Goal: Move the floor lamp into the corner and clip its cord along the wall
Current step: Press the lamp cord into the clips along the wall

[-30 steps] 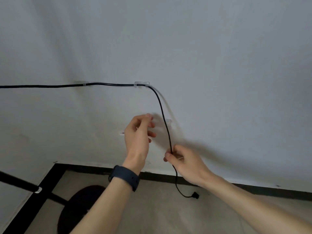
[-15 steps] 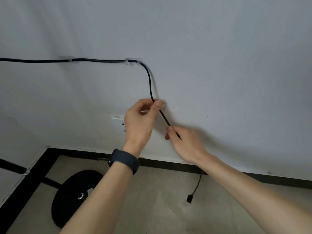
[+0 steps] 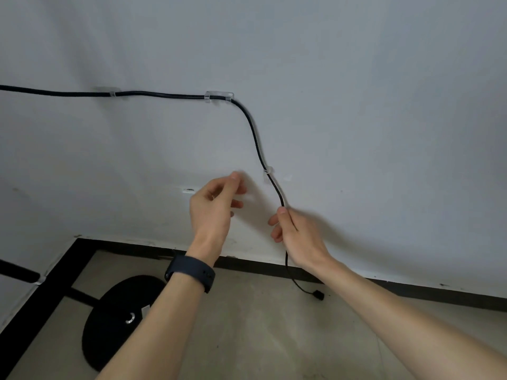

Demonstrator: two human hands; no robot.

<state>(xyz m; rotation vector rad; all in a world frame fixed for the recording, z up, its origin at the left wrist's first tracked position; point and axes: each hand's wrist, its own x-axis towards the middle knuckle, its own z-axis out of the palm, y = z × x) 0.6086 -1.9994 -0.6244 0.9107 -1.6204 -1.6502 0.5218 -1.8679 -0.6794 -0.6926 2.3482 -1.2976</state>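
Our left hand (image 3: 212, 207) has just let go, fingers loosely open, empty; the cord (image 3: 253, 133) now sits in the clip (image 3: 268, 171). Below it, our right hand (image 3: 295, 237) pinches the cord.

Off-task items, head view. I log a black baseboard (image 3: 411, 290) along the foot of the wall (image 3: 356, 105), running from the room corner at left out past the right edge. A second black strip (image 3: 41, 311) leaves that corner and heads to the lower left edge. Between them I see a bare grey-beige floor (image 3: 260, 338), matte, with a few small dark specks. On the wall, low and left of centre, sits a small white fitting (image 3: 188, 191); most of it is hidden, type not readable. Faint scuff marks (image 3: 16, 191) show near the wall's left edge. A dark wrist strap (image 3: 192, 272) with a row of holes sits in front of the baseboard.
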